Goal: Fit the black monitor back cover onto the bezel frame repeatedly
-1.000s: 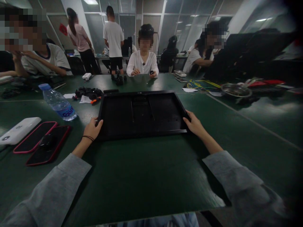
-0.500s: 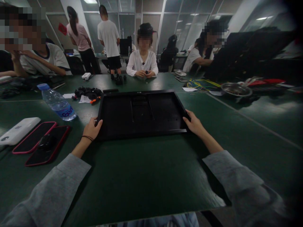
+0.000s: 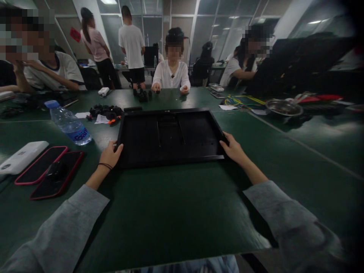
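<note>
A large flat black panel (image 3: 170, 136) with a raised rim lies on the green table (image 3: 176, 212) in front of me. My left hand (image 3: 111, 154) grips its near left corner, thumb on the rim. My right hand (image 3: 233, 148) holds its near right corner, fingers wrapped over the edge. Grey sleeves cover both forearms.
Left of the panel lie a water bottle (image 3: 69, 123) on its side, a white power bank (image 3: 21, 157) and two red-cased phones (image 3: 57, 172). Small black parts (image 3: 105, 111) sit beyond. A metal bowl (image 3: 283, 108) stands at right. A person in white (image 3: 171, 74) sits opposite; others are around.
My hands and the panel have stayed put. The person opposite has spread both hands apart on the table, and a standing person behind has shifted slightly.
</note>
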`<move>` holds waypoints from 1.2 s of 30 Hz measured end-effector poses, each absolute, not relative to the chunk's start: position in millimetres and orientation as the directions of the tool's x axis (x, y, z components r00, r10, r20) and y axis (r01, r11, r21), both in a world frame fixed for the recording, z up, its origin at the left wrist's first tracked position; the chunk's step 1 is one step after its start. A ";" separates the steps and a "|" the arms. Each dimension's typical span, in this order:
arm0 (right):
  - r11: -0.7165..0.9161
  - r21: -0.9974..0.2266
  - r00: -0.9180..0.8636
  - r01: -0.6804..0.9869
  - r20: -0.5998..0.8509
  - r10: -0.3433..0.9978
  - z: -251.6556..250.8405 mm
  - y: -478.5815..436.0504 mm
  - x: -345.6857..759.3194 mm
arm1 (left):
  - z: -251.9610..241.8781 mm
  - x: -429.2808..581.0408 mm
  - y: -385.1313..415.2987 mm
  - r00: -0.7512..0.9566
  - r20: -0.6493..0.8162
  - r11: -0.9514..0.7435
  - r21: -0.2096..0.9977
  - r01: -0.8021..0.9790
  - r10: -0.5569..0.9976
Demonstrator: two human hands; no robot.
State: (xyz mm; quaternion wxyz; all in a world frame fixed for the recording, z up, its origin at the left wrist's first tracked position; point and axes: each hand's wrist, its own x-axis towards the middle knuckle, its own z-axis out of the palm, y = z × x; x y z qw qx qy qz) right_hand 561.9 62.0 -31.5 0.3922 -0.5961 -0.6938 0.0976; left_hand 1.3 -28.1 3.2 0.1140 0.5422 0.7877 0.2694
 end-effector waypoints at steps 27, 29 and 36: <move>0.264 -0.603 0.018 0.753 0.419 0.908 -27.9 58.3 558.2 | 3.6 1.1 -29.1 -0.381 0.130 0.258 0.537 0.803 0.915; 0.271 -0.596 0.008 0.756 0.421 0.907 -27.8 58.3 558.0 | 3.7 1.5 -29.2 -0.378 0.135 0.254 0.536 0.805 0.916; 0.258 -0.592 0.018 0.763 0.418 0.908 -26.2 57.4 557.7 | 5.8 3.0 -29.9 -0.383 0.123 0.262 0.539 0.800 0.915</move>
